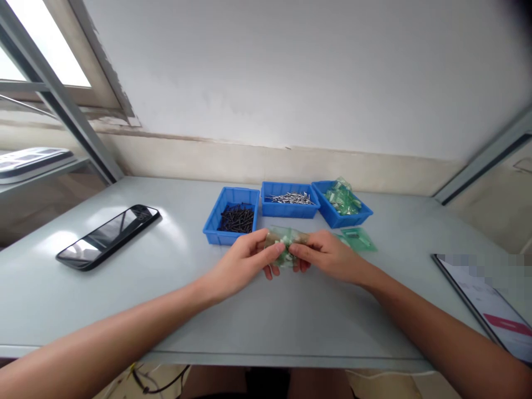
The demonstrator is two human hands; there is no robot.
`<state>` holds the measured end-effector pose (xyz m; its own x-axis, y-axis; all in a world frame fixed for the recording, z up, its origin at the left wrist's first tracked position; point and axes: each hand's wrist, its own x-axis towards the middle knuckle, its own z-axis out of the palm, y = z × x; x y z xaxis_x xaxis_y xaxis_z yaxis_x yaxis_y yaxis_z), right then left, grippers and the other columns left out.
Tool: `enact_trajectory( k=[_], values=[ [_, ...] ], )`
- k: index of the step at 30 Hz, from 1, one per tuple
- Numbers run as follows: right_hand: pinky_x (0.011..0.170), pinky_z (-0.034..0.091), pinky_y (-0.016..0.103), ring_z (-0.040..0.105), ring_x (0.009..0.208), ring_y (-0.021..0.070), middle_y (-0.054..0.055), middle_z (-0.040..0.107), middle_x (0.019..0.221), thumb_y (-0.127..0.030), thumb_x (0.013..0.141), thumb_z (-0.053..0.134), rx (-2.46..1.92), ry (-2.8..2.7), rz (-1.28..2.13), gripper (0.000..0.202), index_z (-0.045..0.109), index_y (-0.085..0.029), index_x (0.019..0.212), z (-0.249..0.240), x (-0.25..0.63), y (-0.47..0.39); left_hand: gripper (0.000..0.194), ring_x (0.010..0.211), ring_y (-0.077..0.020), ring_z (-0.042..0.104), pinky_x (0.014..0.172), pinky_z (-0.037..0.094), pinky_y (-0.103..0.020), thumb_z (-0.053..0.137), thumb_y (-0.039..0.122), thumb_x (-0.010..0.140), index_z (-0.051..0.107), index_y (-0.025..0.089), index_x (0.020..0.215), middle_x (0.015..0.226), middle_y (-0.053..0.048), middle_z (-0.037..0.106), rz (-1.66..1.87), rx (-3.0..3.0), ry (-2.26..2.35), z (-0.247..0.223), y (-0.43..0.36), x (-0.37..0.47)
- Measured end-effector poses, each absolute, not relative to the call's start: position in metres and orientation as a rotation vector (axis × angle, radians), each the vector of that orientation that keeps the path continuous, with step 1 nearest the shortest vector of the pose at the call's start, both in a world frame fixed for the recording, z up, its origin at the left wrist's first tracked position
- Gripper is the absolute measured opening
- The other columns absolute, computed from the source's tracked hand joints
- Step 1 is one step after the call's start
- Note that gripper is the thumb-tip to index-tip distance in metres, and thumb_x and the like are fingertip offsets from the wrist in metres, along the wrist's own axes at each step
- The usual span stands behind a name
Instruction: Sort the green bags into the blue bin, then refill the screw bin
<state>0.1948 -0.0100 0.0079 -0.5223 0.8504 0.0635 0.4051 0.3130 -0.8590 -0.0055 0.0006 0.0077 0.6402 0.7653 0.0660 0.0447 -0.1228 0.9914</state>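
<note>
Between my two hands, above the middle of the table, is a clear green plastic bag (286,238) with small pale pieces inside. My left hand (253,255) pinches its left side, thumb on top and fingers underneath. From the other side my right hand (322,254) grips it the same way, the two thumbs almost meeting. Just beyond my right hand a flat green bag (359,239) lies on the table. The blue bin (211,226) nearest my left hand holds many black screws (236,218); what exactly the pale pieces are, I cannot make out.
Behind stand a blue bin (286,209) of silvery screws or pins (295,198) and a blue bin (338,219) of green bags (343,197). A black phone-like device (108,235) lies left. A tablet (486,310) is at right. Metal posts and a wall bound the table (187,327).
</note>
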Motion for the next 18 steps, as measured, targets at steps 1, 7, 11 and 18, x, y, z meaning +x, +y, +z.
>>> enact_trajectory(
  k=[1, 7, 11, 18],
  values=[
    [0.059, 0.042, 0.022, 0.057, 0.061, 0.0119, 0.0, 0.064, 0.066, -0.043, 0.092, 0.045, -1.099, -2.061, 1.159, 0.037, 0.064, -0.018, 0.073, 0.0074, 0.1947, -0.0097, 0.022, 0.064, -0.0124, 0.058, 0.056, 0.05, -0.024, 0.053, 0.035, 0.087, 0.054, 0.013, 0.088, 0.077, -0.003, 0.062, 0.697, 1.589, 0.678, 0.0078, 0.0002, -0.0056],
    [0.059, 0.043, 0.022, 0.057, 0.062, 0.0116, 0.0, 0.065, 0.067, -0.045, 0.091, 0.047, -1.113, -2.03, 1.185, 0.038, 0.064, -0.017, 0.071, 0.007, 0.1933, -0.0109, 0.021, 0.067, -0.0128, 0.058, 0.059, 0.048, -0.025, 0.056, 0.034, 0.086, 0.052, 0.014, 0.091, 0.082, -0.004, 0.062, 0.652, 1.629, 0.71, 0.0053, -0.0001, -0.0062],
    [0.06, 0.043, 0.023, 0.057, 0.061, 0.012, 0.001, 0.065, 0.066, -0.048, 0.093, 0.041, -1.131, -1.981, 1.21, 0.046, 0.063, -0.017, 0.068, 0.0084, 0.1929, -0.0129, 0.021, 0.063, -0.0107, 0.055, 0.057, 0.047, -0.023, 0.057, 0.036, 0.086, 0.051, 0.016, 0.086, 0.075, 0.0, 0.06, 0.662, 1.642, 0.743, 0.0031, -0.0002, -0.0054],
    [0.057, 0.04, 0.022, 0.057, 0.061, 0.0122, 0.001, 0.065, 0.069, -0.046, 0.089, 0.05, -1.227, -2.045, 1.174, 0.037, 0.066, -0.016, 0.074, 0.0104, 0.1905, -0.0157, 0.021, 0.057, -0.0095, 0.051, 0.052, 0.041, -0.021, 0.057, 0.036, 0.085, 0.05, 0.017, 0.079, 0.068, 0.003, 0.056, 0.611, 1.721, 0.871, -0.0016, -0.0006, -0.005]
  ],
)
